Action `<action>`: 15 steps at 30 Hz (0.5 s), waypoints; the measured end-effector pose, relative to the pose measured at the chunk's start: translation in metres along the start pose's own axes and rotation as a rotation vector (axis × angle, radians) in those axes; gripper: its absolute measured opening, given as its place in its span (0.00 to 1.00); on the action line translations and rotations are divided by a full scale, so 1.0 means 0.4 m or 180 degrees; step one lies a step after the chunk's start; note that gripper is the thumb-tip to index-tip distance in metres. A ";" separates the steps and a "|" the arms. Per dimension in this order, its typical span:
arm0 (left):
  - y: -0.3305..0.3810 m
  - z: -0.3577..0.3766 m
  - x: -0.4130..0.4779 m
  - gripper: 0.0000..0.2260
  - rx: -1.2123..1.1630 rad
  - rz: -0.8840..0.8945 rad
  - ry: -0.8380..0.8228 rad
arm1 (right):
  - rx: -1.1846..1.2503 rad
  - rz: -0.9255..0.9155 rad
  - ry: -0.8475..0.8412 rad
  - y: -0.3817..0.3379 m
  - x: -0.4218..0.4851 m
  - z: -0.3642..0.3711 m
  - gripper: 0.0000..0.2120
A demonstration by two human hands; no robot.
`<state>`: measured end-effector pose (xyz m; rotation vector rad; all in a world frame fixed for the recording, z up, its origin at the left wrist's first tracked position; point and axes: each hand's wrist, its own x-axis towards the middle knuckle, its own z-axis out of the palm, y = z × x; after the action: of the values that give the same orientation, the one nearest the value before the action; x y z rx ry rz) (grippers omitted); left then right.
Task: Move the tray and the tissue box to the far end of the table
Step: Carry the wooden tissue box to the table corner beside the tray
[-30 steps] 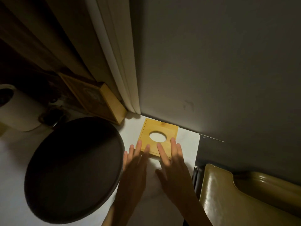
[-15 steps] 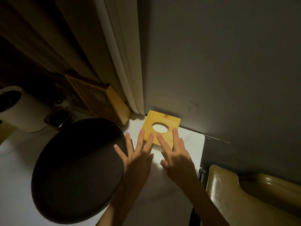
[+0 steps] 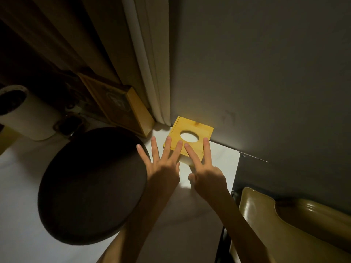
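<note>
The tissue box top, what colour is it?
Yellowish wood with a pale oval opening, seen in the head view: tissue box.

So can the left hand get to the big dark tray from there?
Probably yes. The left hand is open with its fingers spread beside the tray's right rim, and nothing lies between them. Its other fingertips rest on the tissue box.

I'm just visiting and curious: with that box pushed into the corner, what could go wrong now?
1. The tissue box sits at the wall near the table's far right corner; a skewed push might twist it or nudge it toward that edge.
2. The left hand spreads beside the dark tray, so it could bump it.
3. Only fingertips rest on the box; they may slip.
</note>
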<state>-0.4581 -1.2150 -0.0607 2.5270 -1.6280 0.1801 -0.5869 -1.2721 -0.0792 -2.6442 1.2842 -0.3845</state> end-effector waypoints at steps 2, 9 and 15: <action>-0.003 -0.010 0.003 0.25 -0.0028 0.0096 0.0052 | -0.0092 0.0059 -0.0036 -0.005 0.002 -0.011 0.30; -0.014 -0.057 0.015 0.29 0.0177 0.0207 -0.0609 | -0.0236 0.0371 -0.1344 -0.021 0.051 -0.058 0.42; -0.005 -0.081 0.008 0.29 0.0159 0.0486 -0.0754 | -0.0182 0.0028 -0.1032 -0.011 0.085 -0.146 0.30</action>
<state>-0.4561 -1.2115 -0.0282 2.5421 -1.9277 -0.0684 -0.5813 -1.2987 -0.0171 -2.6057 1.2156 0.0831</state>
